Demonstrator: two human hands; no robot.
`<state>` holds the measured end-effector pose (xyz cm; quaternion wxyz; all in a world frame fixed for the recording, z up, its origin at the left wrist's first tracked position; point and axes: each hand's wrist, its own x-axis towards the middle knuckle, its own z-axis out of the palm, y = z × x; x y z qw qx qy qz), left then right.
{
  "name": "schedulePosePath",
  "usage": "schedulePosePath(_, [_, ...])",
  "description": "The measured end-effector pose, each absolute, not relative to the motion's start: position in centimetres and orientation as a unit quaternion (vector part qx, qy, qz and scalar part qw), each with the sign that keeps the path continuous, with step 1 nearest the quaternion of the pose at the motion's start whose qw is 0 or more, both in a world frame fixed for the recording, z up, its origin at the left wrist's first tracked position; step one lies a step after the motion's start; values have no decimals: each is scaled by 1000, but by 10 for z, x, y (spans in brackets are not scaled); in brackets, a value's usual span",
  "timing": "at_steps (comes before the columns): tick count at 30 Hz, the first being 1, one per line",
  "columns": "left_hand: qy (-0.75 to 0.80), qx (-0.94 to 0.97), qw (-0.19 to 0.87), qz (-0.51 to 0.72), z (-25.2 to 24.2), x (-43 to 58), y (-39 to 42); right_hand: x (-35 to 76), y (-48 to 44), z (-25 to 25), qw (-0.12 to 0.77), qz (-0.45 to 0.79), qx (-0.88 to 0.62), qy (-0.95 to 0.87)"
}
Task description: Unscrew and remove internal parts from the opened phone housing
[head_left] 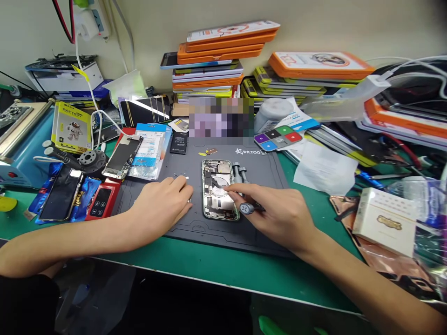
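Note:
An opened phone [218, 190], its screen off and inner parts bare, lies on the dark grey work mat [195, 232]. My right hand [279, 211] is over its right edge, thumb and index finger pinched together above the middle. A screwdriver [247, 209] with a grey round cap is tucked in that hand; whatever dark piece lies at the fingertips is hard to make out. To the phone's left, my left hand [164, 202] rests on the mat with curled fingers, and what they hold, if anything, is hidden. Two grey screwdrivers [239, 172] are beside the phone's upper right.
A phone battery [179, 143] and a detached screen [123, 157] lie behind my left hand. Left of it are a red device [103, 200] and another phone [61, 194]. Orange boxes [223, 46] are stacked at the back. A white box [384, 221] stands at the right.

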<state>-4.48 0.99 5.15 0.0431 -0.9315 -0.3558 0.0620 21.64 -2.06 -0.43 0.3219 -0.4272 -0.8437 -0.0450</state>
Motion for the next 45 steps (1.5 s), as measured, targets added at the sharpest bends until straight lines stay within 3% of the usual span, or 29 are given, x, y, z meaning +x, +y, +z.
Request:
schedulePosePath(8, [-395, -913, 92, 33, 77, -62, 27, 212, -21, -1, 359, -9, -475, -803])
schedulePosePath(14, [-422, -896, 102, 94, 88, -80, 46, 212, -13, 4, 452, 150, -568, -671])
schedulePosePath(22, [-368, -920, 20, 132, 97, -101, 55, 226, 10, -14, 537, 347, -490, -593])
schedulePosePath(28, [-341, -926, 36, 156, 90, -103, 53, 225, 12, -17, 548, 352, -479, -589])
schedulePosePath(33, [-321, -931, 42, 171, 86, -104, 57, 220, 14, -13, 560, 445, -502, -486])
schedulePosePath(45, [-330, -926, -54, 177, 88, -102, 57, 214, 11, 7, 591, 514, -525, -333])
